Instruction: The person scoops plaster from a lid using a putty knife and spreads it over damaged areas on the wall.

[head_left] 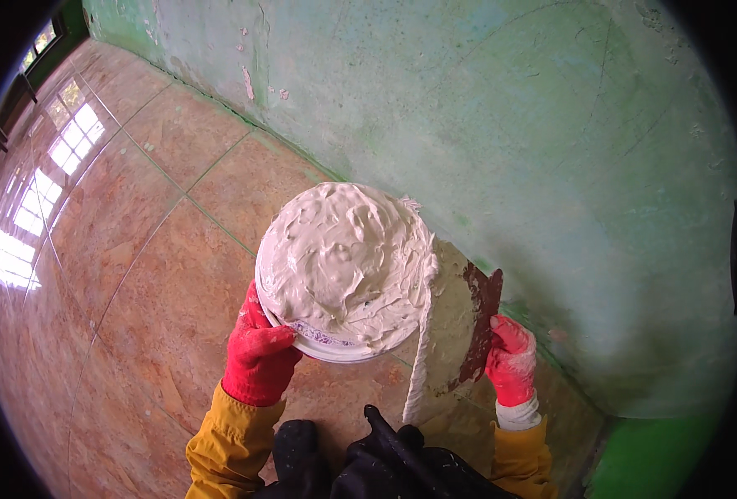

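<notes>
My left hand (262,348), in a red glove, grips the near left rim of a round white plate (332,350) with a purple pattern. A thick mound of off-white putty (343,258) covers most of the plate. In its red glove, my right hand (511,356) is closed on the dark red-brown edge of a wide putty spreader (487,309). Putty coats much of the spreader's face, and a ridge of it runs along the left edge, against the mound. Some of my right fingers are hidden behind the spreader.
A worn green plaster wall (551,141) with peeling spots rises ahead and to the right. Brown marbled floor tiles (169,308) stretch to the left, reflecting bright windows. Brighter green paint (651,457) shows at the lower right. My dark clothing (385,466) is at the bottom.
</notes>
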`<state>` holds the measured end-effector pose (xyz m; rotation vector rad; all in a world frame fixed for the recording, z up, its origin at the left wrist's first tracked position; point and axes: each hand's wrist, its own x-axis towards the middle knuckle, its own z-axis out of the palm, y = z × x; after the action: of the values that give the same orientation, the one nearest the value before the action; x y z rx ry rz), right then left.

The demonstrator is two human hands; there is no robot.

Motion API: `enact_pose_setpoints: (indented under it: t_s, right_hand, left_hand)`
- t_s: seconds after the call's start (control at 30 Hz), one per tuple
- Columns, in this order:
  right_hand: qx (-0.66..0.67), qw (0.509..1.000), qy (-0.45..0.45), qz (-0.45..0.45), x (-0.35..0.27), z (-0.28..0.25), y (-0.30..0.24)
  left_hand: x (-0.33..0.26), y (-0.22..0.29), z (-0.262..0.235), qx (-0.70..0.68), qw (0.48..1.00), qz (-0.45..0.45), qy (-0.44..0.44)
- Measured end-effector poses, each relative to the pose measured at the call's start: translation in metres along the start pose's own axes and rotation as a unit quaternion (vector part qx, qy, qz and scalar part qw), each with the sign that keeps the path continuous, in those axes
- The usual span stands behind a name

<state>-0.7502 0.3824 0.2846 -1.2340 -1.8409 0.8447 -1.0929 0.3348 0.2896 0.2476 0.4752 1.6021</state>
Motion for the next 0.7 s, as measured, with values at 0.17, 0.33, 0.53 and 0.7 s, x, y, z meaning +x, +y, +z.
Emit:
enact_pose_setpoints:
  t_s: [0.17,0.33,0.53,0.7]
  right_hand:
    - [-0.127,0.953,0.151,-0.231,0.020,0.025,-0.021]
    - [-0.254,0.902,0.133,-0.323,0.042,0.012,-0.020]
    - [-0.092,0.964,0.101,-0.229,0.057,0.023,-0.015]
    - [-0.052,0.974,0.211,-0.070,0.071,0.049,0.019]
  left_hand:
    - [0.010,0.000,0.004,-0.005,1.000,0.014,0.007]
    - [0.027,-0.002,0.001,0.020,1.000,0.023,-0.003]
    - [0.046,-0.006,-0.024,0.071,0.997,0.009,0.025]
    - [0.062,-0.001,-0.092,0.141,0.989,0.033,0.032]
